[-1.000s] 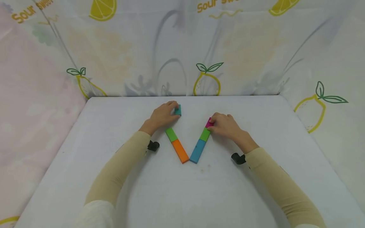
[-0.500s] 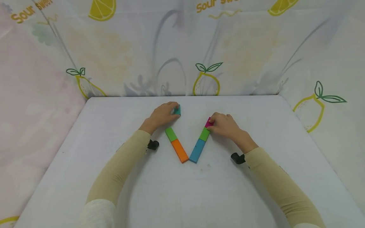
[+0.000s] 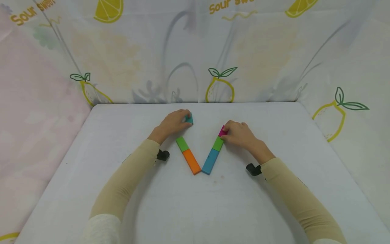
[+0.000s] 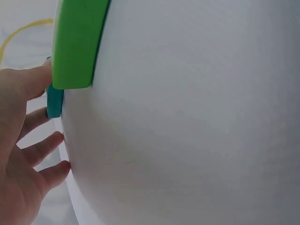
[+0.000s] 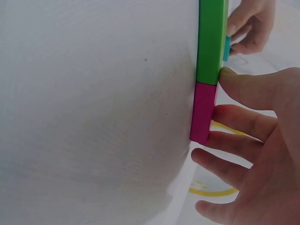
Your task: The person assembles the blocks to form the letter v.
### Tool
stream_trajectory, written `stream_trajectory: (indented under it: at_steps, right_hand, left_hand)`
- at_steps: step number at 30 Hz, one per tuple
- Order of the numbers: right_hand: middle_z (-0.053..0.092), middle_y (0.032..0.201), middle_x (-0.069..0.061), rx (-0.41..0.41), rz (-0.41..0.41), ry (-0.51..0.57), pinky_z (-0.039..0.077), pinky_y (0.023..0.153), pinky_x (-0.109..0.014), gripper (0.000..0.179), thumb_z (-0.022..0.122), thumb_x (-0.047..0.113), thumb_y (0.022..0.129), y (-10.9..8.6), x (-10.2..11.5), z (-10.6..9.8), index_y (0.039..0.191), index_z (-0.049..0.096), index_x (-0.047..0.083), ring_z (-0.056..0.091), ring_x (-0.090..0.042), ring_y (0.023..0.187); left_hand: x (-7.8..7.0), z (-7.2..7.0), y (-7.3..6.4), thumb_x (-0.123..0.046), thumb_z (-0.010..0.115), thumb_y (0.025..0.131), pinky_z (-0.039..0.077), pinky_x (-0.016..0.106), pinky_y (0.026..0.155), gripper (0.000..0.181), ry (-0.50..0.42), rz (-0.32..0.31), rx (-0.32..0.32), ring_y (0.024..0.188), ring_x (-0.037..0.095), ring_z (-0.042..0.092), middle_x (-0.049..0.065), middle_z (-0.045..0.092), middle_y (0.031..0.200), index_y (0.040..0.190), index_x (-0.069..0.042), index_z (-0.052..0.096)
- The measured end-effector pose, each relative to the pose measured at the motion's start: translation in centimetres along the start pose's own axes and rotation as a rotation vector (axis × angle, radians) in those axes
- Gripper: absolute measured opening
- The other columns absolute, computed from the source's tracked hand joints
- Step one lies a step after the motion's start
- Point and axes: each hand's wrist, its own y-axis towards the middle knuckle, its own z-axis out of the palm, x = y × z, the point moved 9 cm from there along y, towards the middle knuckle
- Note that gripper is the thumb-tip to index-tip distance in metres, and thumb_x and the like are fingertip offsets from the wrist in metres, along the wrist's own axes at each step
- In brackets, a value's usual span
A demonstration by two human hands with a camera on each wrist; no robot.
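Observation:
My left hand [image 3: 172, 122] pinches a small teal block [image 3: 189, 119] between thumb and index finger. Just nearer than it lies a green block [image 3: 182, 144], end to end with a longer orange one [image 3: 192, 162]. On the right, my right hand [image 3: 241, 133] holds a magenta block [image 5: 203, 112] at its fingertips, with the thumb by the seam to a second green block [image 5: 211, 42]. The magenta block meets that green block, which meets a longer blue one [image 3: 210, 162]. The orange and blue blocks come together at their near ends, so both rows form a V.
A white-covered table [image 3: 195, 210] carries the blocks. Behind it hangs a cloth backdrop [image 3: 137, 54] with lemon prints. A black device [image 3: 163, 155] sits at the left wrist and another black device [image 3: 253, 169] at the right.
The teal block in my left hand has turned very slightly. The right hand and the rows of blocks look the same; the whole view shifts a little.

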Motion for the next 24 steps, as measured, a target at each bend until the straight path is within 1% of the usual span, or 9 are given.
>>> stream_trajectory:
  at_steps: [5, 10, 16, 20, 24]
  right_hand:
    - [0.069, 0.109, -0.009, -0.002, 0.006, 0.011, 0.038, 0.104, -0.06, 0.03, 0.072, 0.027, 0.09, -0.11, 0.03, -0.15, 0.109, 0.073, 0.003, 0.063, -0.027, 0.103]
    - [0.068, 0.109, -0.009, -0.001, 0.002, 0.019, 0.038, 0.102, -0.059, 0.03, 0.072, 0.027, 0.091, -0.08, 0.06, -0.11, 0.109, 0.073, 0.003, 0.063, -0.027, 0.102]
    - [0.069, 0.108, -0.008, 0.005, 0.004, 0.01, 0.036, 0.105, -0.061, 0.029, 0.071, 0.028, 0.091, 0.09, -0.08, 0.01, 0.108, 0.074, 0.005, 0.063, -0.026, 0.102]
    - [0.069, 0.108, -0.007, 0.005, -0.001, 0.01, 0.035, 0.106, -0.063, 0.028, 0.072, 0.028, 0.091, 0.18, -0.09, 0.08, 0.107, 0.074, 0.005, 0.063, -0.026, 0.101]
    - [0.069, 0.108, -0.007, 0.009, -0.004, 0.011, 0.036, 0.105, -0.062, 0.028, 0.072, 0.028, 0.09, 0.22, -0.15, 0.18, 0.106, 0.074, 0.005, 0.063, -0.025, 0.102]
  left_hand:
    - [-0.33, -0.29, -0.12, -0.034, 0.069, 0.093, 0.047, 0.044, 0.103, 0.033, -0.004, -0.001, -0.002, 0.112, 0.024, 0.057, 0.006, 0.061, 0.127, 0.118, -0.015, 0.058]
    - [-0.34, -0.36, -0.03, -0.033, 0.07, 0.092, 0.048, 0.044, 0.1, 0.033, 0.014, -0.004, 0.001, 0.107, 0.024, 0.057, 0.007, 0.062, 0.124, 0.117, -0.014, 0.059]
    - [-0.11, -0.3, 0.15, -0.035, 0.071, 0.092, 0.048, 0.044, 0.1, 0.033, 0.023, -0.018, -0.004, 0.108, 0.024, 0.058, 0.006, 0.063, 0.125, 0.117, -0.015, 0.06]
    - [-0.07, -0.37, 0.07, -0.035, 0.071, 0.091, 0.047, 0.044, 0.101, 0.035, 0.016, -0.019, -0.007, 0.109, 0.025, 0.058, 0.007, 0.063, 0.125, 0.118, -0.014, 0.061]
    - [-0.05, -0.59, -0.12, -0.036, 0.072, 0.09, 0.048, 0.043, 0.1, 0.035, -0.006, -0.028, -0.02, 0.106, 0.024, 0.058, 0.006, 0.063, 0.122, 0.117, -0.015, 0.062]
